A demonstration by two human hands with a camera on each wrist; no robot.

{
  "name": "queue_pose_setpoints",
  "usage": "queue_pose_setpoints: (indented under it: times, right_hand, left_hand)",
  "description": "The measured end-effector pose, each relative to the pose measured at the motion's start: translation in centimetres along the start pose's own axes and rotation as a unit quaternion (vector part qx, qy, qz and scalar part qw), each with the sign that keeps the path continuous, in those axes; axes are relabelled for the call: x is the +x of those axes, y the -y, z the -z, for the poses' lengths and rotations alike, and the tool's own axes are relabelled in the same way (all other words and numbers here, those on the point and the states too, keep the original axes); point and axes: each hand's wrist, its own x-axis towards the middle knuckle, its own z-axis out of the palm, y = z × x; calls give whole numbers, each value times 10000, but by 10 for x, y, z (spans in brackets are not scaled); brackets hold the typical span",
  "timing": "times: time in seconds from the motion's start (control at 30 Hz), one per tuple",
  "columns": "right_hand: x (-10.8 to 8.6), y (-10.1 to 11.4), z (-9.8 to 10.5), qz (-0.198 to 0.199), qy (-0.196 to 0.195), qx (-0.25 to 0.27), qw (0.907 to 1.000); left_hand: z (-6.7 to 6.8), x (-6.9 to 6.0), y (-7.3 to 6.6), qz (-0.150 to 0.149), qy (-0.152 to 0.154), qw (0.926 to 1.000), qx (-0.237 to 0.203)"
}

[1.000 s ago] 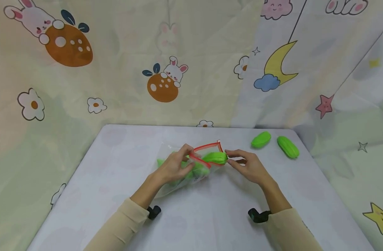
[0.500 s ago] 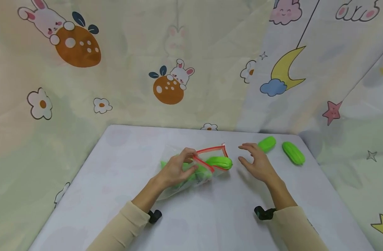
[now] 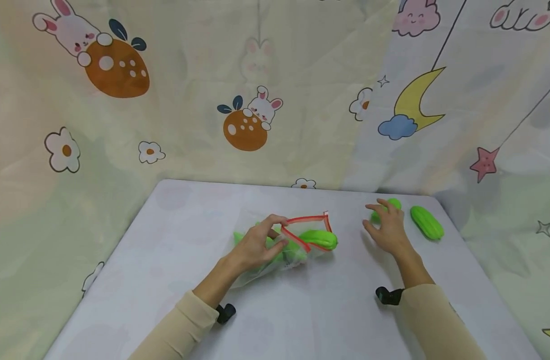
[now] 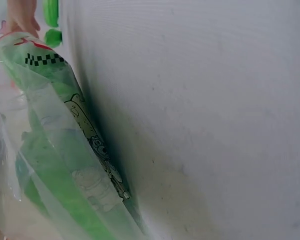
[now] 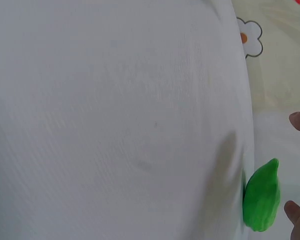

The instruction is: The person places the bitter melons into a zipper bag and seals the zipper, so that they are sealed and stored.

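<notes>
A clear zip bag (image 3: 307, 218) with a red zip edge lies on the table, its mouth facing right. My left hand (image 3: 256, 246) pinches the bag near its opening. A bright green ridged vegetable (image 3: 321, 239) sticks out of the mouth, and more green shapes show through the plastic. In the left wrist view, the bag's film (image 4: 60, 150) carries printed cartoon figures. My right hand (image 3: 389, 231), fingers spread and slightly bent, hovers by another green vegetable (image 3: 395, 203), which it partly hides. That vegetable (image 5: 262, 197) shows apart from the fingertips in the right wrist view.
Farther right lies one more green ridged vegetable (image 3: 427, 223), near the table's right edge. A white cloth covers the table (image 3: 167, 240). Behind it hangs a printed curtain (image 3: 189, 100) with rabbits, flowers and a moon.
My right hand has let go of the vegetable at the bag's mouth and moved right, to the loose vegetable at the back. My left hand still holds the bag. The head view has shifted slightly.
</notes>
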Motion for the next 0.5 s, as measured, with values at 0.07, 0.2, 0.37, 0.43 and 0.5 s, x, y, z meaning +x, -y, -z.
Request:
queue_pose_setpoints:
  times: [0.07, 0.2, 0.37, 0.43, 0.5]
  right_hand:
    - [3, -6, 2, 1, 3, -211, 9998]
    - [5, -14, 6, -111, 139, -419, 9990]
    - [7, -18, 10, -581, 599, -366, 9958]
    - [8, -18, 10, -786, 767, -348, 9933]
    - [9, -19, 10, -980, 927, -329, 9903]
  left_hand:
    - [0, 0, 0, -69, -16, 10000, 11]
    - [0, 1, 1, -293, -98, 9994, 161]
    - [1, 1, 1, -400, -131, 9988, 241]
    - [2, 1, 1, -382, -96, 9989, 240]
    - [3, 2, 1, -359, -60, 9990, 250]
